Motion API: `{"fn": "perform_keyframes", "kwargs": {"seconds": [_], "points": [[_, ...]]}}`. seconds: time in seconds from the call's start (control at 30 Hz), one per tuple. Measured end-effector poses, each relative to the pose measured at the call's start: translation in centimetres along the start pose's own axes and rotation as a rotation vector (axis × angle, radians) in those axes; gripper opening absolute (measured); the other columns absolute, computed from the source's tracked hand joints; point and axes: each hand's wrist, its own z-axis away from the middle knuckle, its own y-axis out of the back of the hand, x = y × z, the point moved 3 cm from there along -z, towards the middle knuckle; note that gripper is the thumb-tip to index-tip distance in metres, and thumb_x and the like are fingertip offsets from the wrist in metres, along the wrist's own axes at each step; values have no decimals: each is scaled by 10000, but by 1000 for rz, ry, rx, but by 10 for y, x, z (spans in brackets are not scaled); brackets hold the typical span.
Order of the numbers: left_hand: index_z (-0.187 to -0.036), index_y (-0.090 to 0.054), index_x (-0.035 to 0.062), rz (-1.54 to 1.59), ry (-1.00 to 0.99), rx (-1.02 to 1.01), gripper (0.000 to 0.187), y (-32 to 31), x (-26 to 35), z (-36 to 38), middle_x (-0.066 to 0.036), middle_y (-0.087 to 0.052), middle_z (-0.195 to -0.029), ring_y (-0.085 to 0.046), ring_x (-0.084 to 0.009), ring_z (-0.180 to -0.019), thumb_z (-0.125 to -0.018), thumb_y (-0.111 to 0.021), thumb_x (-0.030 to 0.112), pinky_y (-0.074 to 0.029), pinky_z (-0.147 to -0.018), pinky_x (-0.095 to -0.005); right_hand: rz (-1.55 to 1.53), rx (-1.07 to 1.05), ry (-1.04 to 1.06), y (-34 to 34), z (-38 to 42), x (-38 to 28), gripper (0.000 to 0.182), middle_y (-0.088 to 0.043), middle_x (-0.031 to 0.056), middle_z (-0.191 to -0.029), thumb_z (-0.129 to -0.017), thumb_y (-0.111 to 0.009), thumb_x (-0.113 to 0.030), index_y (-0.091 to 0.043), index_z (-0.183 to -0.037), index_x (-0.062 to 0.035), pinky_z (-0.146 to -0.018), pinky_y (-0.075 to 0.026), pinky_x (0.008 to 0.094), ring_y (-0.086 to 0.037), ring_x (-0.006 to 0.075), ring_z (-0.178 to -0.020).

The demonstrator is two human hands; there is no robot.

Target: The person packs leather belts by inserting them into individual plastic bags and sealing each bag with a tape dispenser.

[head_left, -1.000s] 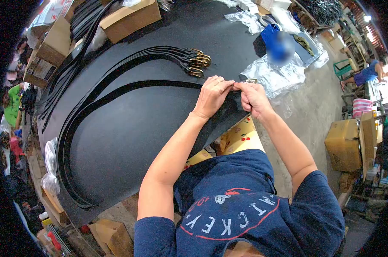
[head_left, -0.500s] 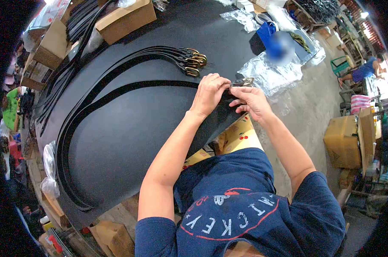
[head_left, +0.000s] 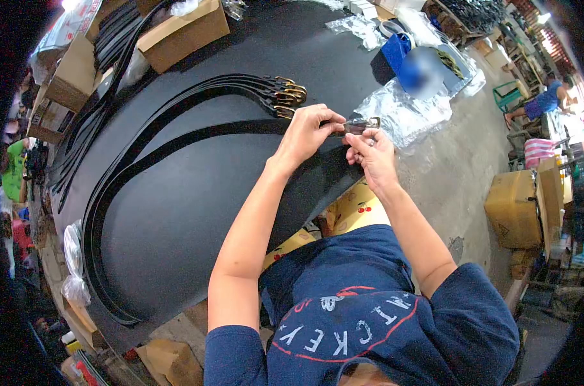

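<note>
One black belt (head_left: 195,134) curves across the dark table (head_left: 176,219), its buckle end raised at the table's right edge. My left hand (head_left: 310,132) pinches this belt close to the buckle (head_left: 372,122). Just right of it, my right hand (head_left: 374,154) has its fingers closed at the buckle end, partly beneath it; the exact grip is too small to make out. Several more black belts (head_left: 202,87) lie in a curved bundle behind, with gold-coloured buckles (head_left: 289,96) grouped left of and beyond my left hand.
Cardboard boxes (head_left: 182,35) and black straps (head_left: 115,45) occupy the far left. Clear plastic (head_left: 408,112) and a blue object (head_left: 398,61) lie at the back right. A wrapped bundle (head_left: 75,264) rests at the left edge. Another person (head_left: 543,103) is at far right.
The buckle end shows more clearly between my hands. My left hand has shifted slightly left, and my right hand has turned more upright with its fingers drawn in. The view has shifted slightly.
</note>
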Motion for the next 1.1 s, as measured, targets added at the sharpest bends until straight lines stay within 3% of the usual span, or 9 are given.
{"fn": "perform_keyframes", "kwargs": {"seconds": [0.07,0.4,0.63,0.7,0.83,0.9,0.93,0.97,1.1], "points": [[-919,-724,36,84,66,-58,165,2,-3,-2,-105,-642,-759,-628,-211,-724,-764,-708,92,-469,-663,-310,-34,-48,97,-2,-1,2,313,-662,153,-824,-831,-707,-43,-421,-958,-55,-465,-473,255,-591,150,-524],[-929,-726,37,22,88,82,163,9,16,-8,-89,-625,-715,-601,-167,-675,-776,-712,90,-453,-633,-291,132,30,245,-23,4,-18,243,-611,91,-794,-851,-669,-4,-434,-894,-53,-452,-453,218,-575,123,-519],[-928,-726,0,270,217,105,145,24,33,-14,-32,-679,-778,-583,-78,-740,-808,-698,77,-455,-672,-245,132,62,619,-33,14,-21,232,-556,18,-761,-852,-680,-4,-458,-822,-62,-513,-465,213,-541,69,-573],[-917,-725,0,240,210,83,133,33,39,-16,-17,-681,-801,-589,-76,-748,-822,-696,89,-463,-694,-227,66,65,589,-35,12,-22,148,-633,76,-888,-873,-659,-25,-515,-899,-49,-528,-495,247,-581,110,-625],[-931,-708,-22,571,333,53,184,39,46,-14,-29,-681,-834,-590,-78,-749,-848,-700,141,-473,-719,-222,-106,-69,488,-44,9,-28,239,-629,44,-919,-840,-691,1,-564,-1042,-17,-594,-490,208,-584,87,-732],[-952,-701,-20,769,410,-144,206,38,48,-10,-32,-683,-849,-597,-77,-757,-843,-707,155,-477,-727,-226,-193,-246,568,-46,15,-36,397,-627,70,-1055,-807,-722,-20,-573,-1175,-3,-703,-509,263,-591,137,-875],[-945,-695,-3,795,473,-183,193,38,47,-7,-26,-683,-840,-608,-80,-770,-842,-707,160,-476,-739,-224,355,-240,908,-47,16,-58,465,-607,84,-1090,-749,-760,-43,-594,-1182,-15,-811,-493,325,-575,185,-965],[-945,-695,-3,793,476,-181,193,40,46,-5,-26,-683,-840,-608,-80,-770,-842,-707,160,-476,-739,-224,401,-249,946,-47,20,-67,447,-618,87,-1043,-678,-794,-52,-643,-1098,-46,-853,-464,350,-570,217,-989],[-911,-674,11,978,471,-531,172,37,52,-4,-8,-664,-790,-593,-67,-714,-879,-654,179,-456,-665,-193,559,-409,1113,-49,29,-90,306,-610,75,-959,-665,-807,-62,-662,-934,-68,-808,-455,310,-560,194,-927]]}}
